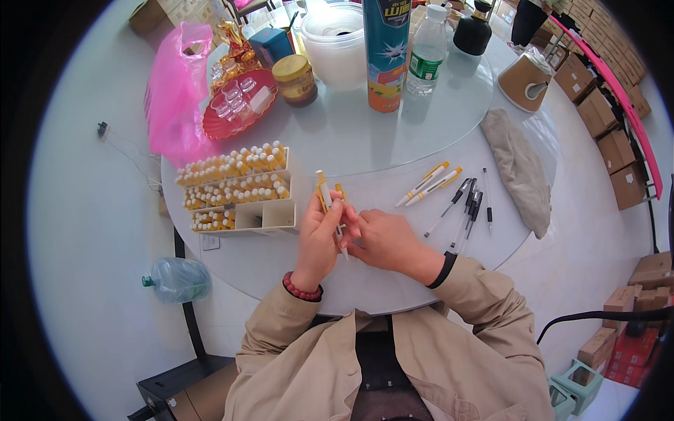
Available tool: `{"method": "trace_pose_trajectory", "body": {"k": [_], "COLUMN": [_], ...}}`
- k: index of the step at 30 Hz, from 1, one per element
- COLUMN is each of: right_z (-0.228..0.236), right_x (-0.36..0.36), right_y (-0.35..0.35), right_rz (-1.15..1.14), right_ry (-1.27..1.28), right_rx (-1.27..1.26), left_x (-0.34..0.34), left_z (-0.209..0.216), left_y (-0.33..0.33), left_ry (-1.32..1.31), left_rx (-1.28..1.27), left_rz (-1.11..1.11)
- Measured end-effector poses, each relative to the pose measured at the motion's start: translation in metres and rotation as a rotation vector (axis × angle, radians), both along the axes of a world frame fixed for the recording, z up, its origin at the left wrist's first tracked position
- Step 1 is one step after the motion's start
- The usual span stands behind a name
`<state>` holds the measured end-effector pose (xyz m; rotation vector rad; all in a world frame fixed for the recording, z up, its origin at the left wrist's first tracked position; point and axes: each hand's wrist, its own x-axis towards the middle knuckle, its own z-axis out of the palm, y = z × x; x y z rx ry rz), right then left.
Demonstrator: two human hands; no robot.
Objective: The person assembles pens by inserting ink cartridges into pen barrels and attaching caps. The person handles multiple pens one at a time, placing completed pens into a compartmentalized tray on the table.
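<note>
My left hand (319,235) is closed around slim yellow-and-white pens (324,191); at least two ends stick up past its fingers, and a pale tip points down below. Against its fingertips rests my right hand (392,240), with fingers curled in; whatever they grip is hidden. To the left stands a white compartment rack (295,168) packed with several yellow pens with white ends, and its front row has bare slots. Two yellow-and-white pens (434,186) lie on the table right of my hands. Beside them are several black-and-clear pens (472,209), loosely spread.
A glass turntable (337,133) carries a red tray (235,123), a jar (295,81), plastic tubs (333,52), a spray can (386,63) and a water bottle (426,56). A grey cloth (518,172) lies at the table's right edge. An empty water jug (179,281) sits lower left.
</note>
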<state>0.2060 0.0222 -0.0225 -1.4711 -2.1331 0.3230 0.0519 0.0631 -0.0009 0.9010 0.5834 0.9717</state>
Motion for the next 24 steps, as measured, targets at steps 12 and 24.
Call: {"method": "trace_pose_trajectory", "body": {"k": [12,24], "right_z": [0.034,0.049], "right_x": [0.028,0.044], "right_y": [0.006,0.001], "right_rz": [-0.182,0.210], "right_ry": [0.490,0.816], "right_rx": [-0.420,-0.783], "left_x": [-0.002,-0.005], "left_z": [0.002,-0.002], "left_y": [0.003,0.004], "left_ry": [-0.078,-0.103], "left_rx": [-0.152,-0.138], "left_rz": [-0.031,-0.019]}}
